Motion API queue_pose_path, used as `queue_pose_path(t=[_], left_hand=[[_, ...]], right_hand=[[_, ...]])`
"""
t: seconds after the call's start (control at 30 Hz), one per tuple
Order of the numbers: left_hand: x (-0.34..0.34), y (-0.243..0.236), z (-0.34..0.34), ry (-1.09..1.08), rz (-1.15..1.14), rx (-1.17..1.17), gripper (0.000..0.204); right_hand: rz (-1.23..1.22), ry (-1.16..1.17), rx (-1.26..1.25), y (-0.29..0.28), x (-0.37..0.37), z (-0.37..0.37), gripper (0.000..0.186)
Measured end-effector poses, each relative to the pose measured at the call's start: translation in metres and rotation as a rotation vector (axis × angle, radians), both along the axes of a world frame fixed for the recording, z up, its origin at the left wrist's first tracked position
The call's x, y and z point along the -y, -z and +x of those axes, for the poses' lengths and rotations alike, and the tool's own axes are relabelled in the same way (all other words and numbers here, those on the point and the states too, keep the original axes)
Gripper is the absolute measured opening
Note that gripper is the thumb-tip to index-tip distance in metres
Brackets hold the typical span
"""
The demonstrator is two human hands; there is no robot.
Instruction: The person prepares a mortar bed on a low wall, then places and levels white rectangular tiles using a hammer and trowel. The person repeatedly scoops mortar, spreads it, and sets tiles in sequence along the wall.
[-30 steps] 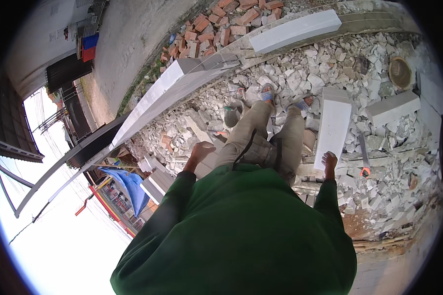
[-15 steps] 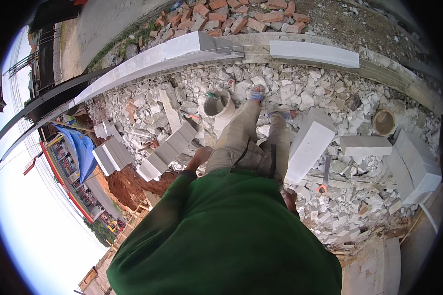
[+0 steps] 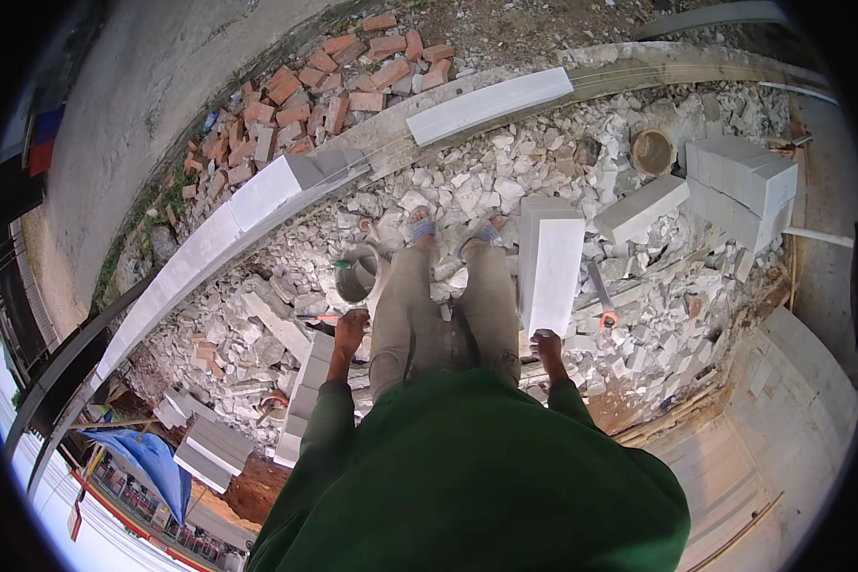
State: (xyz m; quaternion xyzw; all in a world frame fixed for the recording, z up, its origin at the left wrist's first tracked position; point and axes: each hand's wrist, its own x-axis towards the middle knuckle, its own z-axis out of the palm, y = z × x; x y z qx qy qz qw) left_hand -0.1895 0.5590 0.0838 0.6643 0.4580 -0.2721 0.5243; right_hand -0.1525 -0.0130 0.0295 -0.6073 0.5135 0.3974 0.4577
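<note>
My left hand [image 3: 350,331] hangs beside my left thigh with fingers loosely apart and nothing visible in it. Just ahead of it stands a pale bucket [image 3: 381,286] with a green-handled tool [image 3: 340,264] inside. Close to that hand is a row of light grey blocks [image 3: 303,393]. My right hand [image 3: 546,345] is at the near end of a long white block [image 3: 555,272], its fingers loosely bent; whether they touch the block I cannot tell. A handsaw [image 3: 598,286] with an orange handle lies on the rubble to the right of that block.
Broken white rubble [image 3: 491,167] covers the ground around my feet. A low wall of white blocks [image 3: 219,238] curves ahead, with a single block [image 3: 491,105] farther along and strings stretched over it. Red bricks [image 3: 334,86] lie beyond. Stacked blocks [image 3: 744,186] and a round container [image 3: 653,153] stand right.
My view has turned and tilted, so the wall and bricks sit lower and farther left. Both hands have come forward from beside my hips into fuller view.
</note>
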Motion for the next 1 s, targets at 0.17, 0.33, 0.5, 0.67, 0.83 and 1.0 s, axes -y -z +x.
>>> queue_pose_path(t=[0.17,0.33,0.5,0.67,0.83,1.0], left_hand=[[-0.014,0.033,0.029,0.184,0.033,0.078,0.033],[0.009,0.089,0.064,0.588,0.131,-0.027,0.076],[0.057,0.131,0.123,0.644,0.222,-0.261,0.097],[0.078,0.165,0.177,0.709,0.196,-0.254,0.087],[0.083,0.209,0.194,0.840,0.473,0.063,0.065],[0.074,0.239,0.217,0.740,0.621,0.297,0.043]], right_hand=[[-0.113,-0.283,0.187,0.028,-0.027,0.011,0.026],[-0.263,-0.676,0.298,0.060,-0.025,0.050,0.043],[-0.419,-0.742,0.265,0.106,0.011,0.112,0.060],[-0.660,-0.710,0.297,0.183,0.060,0.160,0.080],[-0.910,-0.855,0.481,0.291,0.087,0.164,0.084],[-1.113,-0.816,0.691,0.361,0.073,0.140,0.087]])
